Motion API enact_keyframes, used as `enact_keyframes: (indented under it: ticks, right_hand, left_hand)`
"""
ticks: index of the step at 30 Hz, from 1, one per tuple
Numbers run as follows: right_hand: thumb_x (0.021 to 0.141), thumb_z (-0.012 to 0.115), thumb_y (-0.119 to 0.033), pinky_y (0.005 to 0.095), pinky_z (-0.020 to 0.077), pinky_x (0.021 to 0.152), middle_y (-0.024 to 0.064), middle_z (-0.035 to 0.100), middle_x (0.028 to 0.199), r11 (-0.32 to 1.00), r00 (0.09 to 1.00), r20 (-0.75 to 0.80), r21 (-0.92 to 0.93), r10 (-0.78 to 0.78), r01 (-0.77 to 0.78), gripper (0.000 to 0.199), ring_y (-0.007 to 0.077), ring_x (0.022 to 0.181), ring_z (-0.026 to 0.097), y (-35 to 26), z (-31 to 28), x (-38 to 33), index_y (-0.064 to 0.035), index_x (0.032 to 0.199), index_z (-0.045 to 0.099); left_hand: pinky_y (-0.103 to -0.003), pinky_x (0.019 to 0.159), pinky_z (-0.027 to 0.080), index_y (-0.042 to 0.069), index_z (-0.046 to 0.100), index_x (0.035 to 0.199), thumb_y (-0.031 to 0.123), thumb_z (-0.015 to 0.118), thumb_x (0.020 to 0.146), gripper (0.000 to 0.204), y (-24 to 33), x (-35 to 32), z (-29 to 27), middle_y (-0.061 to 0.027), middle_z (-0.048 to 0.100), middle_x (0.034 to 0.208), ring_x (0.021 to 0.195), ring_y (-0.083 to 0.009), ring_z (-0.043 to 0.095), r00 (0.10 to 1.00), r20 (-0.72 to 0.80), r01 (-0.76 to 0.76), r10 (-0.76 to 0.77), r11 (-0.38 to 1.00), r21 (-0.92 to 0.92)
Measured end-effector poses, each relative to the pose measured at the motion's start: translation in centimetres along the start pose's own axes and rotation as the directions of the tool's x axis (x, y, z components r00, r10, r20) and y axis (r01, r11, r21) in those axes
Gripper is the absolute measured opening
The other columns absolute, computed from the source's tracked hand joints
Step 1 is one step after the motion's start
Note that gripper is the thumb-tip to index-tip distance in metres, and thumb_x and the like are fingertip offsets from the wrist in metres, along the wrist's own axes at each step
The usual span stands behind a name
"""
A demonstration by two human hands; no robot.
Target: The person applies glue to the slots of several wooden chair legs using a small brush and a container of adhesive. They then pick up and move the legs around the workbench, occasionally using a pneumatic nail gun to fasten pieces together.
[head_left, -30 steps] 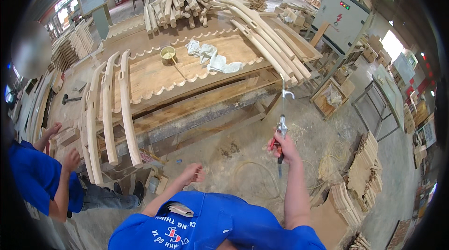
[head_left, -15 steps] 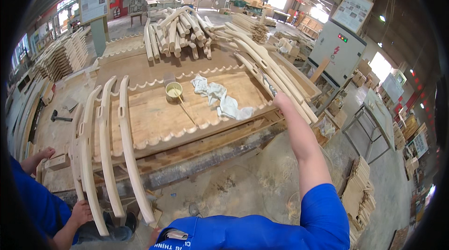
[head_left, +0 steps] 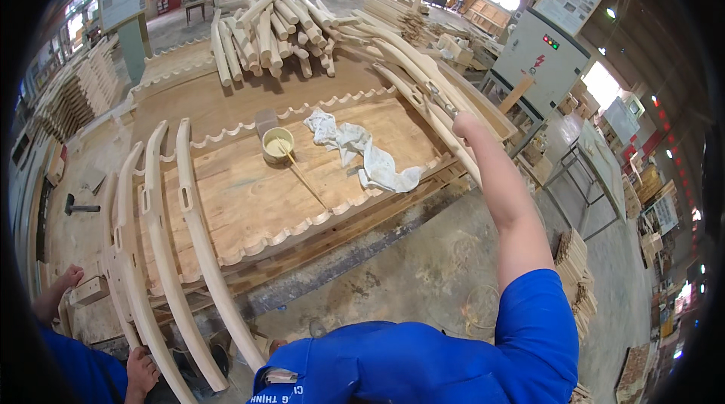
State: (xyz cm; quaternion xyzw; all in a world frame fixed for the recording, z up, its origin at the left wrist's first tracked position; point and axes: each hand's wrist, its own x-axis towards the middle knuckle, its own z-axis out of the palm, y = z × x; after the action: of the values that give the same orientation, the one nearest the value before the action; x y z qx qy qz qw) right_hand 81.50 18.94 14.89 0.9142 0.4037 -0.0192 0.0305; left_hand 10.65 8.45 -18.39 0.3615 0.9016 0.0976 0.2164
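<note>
We see pale, bare wood in the curved rails (head_left: 189,253) at seven o'clock, sanded smooth and matt. The scalloped panel (head_left: 302,185) on the worktop (head_left: 189,102) is warmer raw wood with visible grain. At twelve o'clock the stacked legs (head_left: 264,26) look unfinished too. A crumpled white cloth (head_left: 362,151) lies matt and soft beside a small cup (head_left: 277,144) of creamy, glossy glue. The floor (head_left: 423,268) is rough, dusty concrete.

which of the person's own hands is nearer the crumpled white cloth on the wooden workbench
Right. The right hand reaches over the bench's far right edge, just right of the crumpled white cloth, not touching it. The left hand is out of view, so its distance cannot be judged.
</note>
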Motion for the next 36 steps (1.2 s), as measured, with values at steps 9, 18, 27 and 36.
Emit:
enact_keyframes:
  ticks: [9,18,27,36]
  right_hand:
    - [0.093,0.049,-0.018,0.029,0.0448,0.037,0.021,0.064,0.084,0.729,0.908,0.394,0.662,-0.142,-0.173,0.02,0.0255,0.066,0.068,9.8,-1.6,-1.4,0.0009,0.089,0.053]
    - [0.093,0.054,-0.031,0.0185,0.0378,0.032,0.0182,0.061,0.096,-0.343,0.948,0.121,0.912,-0.295,-0.223,0.039,0.0167,0.06,0.063,28.1,4.5,-4.2,-0.0041,0.12,0.046]
    - [0.094,0.051,-0.024,0.0218,0.0412,0.032,0.0197,0.062,0.096,-0.43,0.911,-0.019,0.885,-0.411,-0.176,0.043,0.0216,0.064,0.065,36.4,14.8,-4.7,-0.002,0.128,0.039]
    - [0.095,0.048,-0.026,0.0233,0.0404,0.033,0.0226,0.062,0.092,-0.555,0.86,-0.052,0.784,-0.508,-0.28,0.044,0.0275,0.07,0.067,41.6,15.2,-3.1,-0.0004,0.129,0.038]
  left_hand:
    - [-0.033,0.059,0.049,0.004,0.057,0.099,0.03,0.054,0.088,0.029,4.1,-4.5,4.8,-0.0114,0.06,0.081,0.068,-0.0205,0.06,0.993,-0.08,-0.102,0.09,0.982,-0.16]
    - [-0.032,0.06,0.05,0.006,0.051,0.112,0.031,0.055,0.09,0.033,16.5,-26.4,19.6,-0.0099,0.059,0.085,0.073,-0.0203,0.06,0.348,0.805,-0.024,0.48,0.863,-0.504]
    - [-0.043,0.075,0.05,0.018,0.007,0.146,0.045,0.065,0.082,0.091,47.8,-52.1,14.9,-0.0158,0.037,0.136,0.108,-0.0284,0.052,0.288,0.523,-0.082,0.802,0.565,-0.821]
    - [-0.039,0.07,0.053,0.012,0.005,0.147,0.023,0.064,0.078,0.091,53.9,-54.9,17.1,-0.0235,0.043,0.126,0.094,-0.0273,0.057,0.509,0.189,-0.245,0.839,0.352,-0.904]
